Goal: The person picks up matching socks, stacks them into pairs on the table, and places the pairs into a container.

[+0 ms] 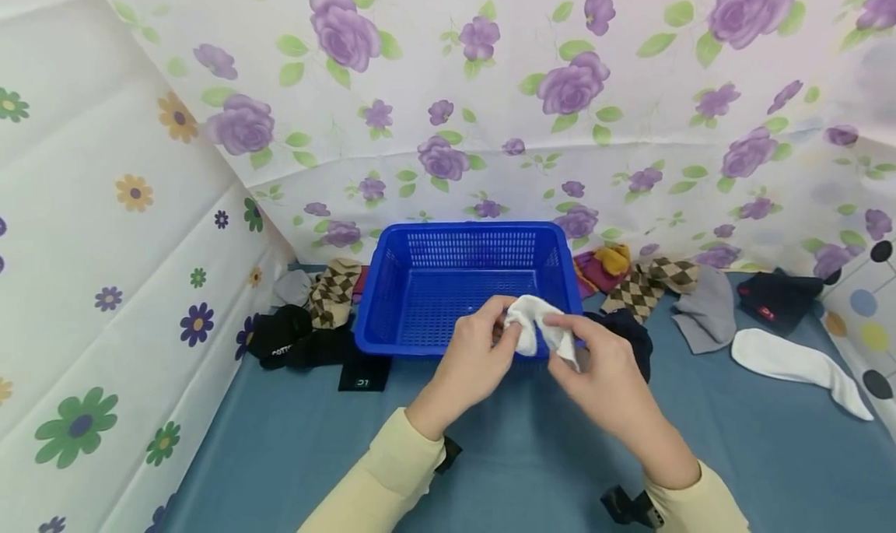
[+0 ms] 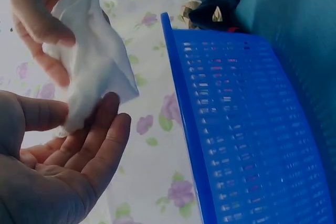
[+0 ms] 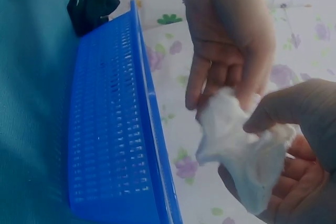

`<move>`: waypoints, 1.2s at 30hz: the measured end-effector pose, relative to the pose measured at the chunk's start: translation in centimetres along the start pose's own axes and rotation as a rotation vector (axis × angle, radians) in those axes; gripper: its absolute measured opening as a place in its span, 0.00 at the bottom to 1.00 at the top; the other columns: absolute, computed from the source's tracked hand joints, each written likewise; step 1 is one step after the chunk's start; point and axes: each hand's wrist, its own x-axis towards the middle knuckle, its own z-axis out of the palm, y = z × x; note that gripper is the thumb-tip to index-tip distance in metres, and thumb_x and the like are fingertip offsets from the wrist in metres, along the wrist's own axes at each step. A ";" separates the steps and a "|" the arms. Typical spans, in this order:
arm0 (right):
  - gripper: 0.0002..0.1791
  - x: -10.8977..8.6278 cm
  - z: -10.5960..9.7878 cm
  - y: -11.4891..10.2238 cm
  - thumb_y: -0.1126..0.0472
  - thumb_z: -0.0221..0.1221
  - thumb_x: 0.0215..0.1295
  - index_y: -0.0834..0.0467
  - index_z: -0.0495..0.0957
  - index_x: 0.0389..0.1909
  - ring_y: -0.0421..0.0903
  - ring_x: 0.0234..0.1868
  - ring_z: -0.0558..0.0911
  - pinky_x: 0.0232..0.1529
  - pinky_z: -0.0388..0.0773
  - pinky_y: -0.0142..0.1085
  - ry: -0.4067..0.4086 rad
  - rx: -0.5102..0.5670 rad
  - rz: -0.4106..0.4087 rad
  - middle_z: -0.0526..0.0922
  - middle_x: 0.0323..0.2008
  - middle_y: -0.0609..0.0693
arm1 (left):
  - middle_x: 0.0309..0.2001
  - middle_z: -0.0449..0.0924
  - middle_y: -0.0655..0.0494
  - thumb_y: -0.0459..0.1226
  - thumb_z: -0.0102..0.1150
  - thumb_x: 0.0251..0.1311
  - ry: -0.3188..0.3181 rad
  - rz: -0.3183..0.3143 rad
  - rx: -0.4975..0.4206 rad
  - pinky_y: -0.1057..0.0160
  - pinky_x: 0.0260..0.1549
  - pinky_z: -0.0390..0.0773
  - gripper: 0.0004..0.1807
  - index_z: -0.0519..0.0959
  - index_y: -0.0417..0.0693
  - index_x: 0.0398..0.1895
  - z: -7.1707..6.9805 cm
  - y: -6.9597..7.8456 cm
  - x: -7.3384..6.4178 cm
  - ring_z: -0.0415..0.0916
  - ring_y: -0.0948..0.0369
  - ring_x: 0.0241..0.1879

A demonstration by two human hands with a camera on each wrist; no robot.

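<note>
Sleeves, left grip, right grip, pinched sock

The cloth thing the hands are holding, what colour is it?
White. The cloth shows best in the left wrist view, where it looks big and close.

There's the white sock, rumpled and bunched into loose folds, up in mid-air, pinched by the left hand and right hand!
</note>
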 end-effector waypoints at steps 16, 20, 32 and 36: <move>0.15 0.4 -1.3 1.7 0.62 0.51 0.66 0.41 0.78 0.47 0.37 0.08 0.54 0.10 0.58 0.31 0.059 0.026 0.169 0.62 0.12 0.46 | 0.27 0.74 0.62 0.47 0.54 0.64 0.152 -0.067 0.052 0.68 0.23 0.70 0.08 0.80 0.59 0.37 -1.7 -1.9 0.0 0.68 0.64 0.27; 0.15 -0.1 -1.2 2.1 0.62 0.49 0.68 0.40 0.77 0.47 0.37 0.08 0.54 0.10 0.57 0.31 0.034 0.041 0.185 0.61 0.12 0.46 | 0.32 0.77 0.63 0.45 0.54 0.64 0.143 -0.075 0.011 0.68 0.27 0.74 0.07 0.80 0.58 0.38 -1.8 -2.6 -0.5 0.71 0.64 0.31; 0.16 -0.6 -1.0 3.0 0.65 0.51 0.67 0.38 0.78 0.43 0.40 0.13 0.65 0.14 0.64 0.31 0.034 0.061 0.175 0.75 0.19 0.46 | 0.27 0.77 0.63 0.43 0.58 0.62 0.139 -0.094 -0.041 0.67 0.19 0.70 0.04 0.81 0.58 0.36 -2.8 -3.8 -1.3 0.69 0.63 0.23; 0.15 -0.7 -1.0 3.1 0.64 0.51 0.68 0.42 0.76 0.49 0.40 0.21 0.75 0.18 0.70 0.31 0.047 0.115 0.161 0.83 0.37 0.46 | 0.27 0.77 0.62 0.44 0.57 0.62 0.151 -0.108 -0.077 0.67 0.20 0.71 0.04 0.80 0.59 0.35 -3.0 -3.7 -1.4 0.70 0.62 0.24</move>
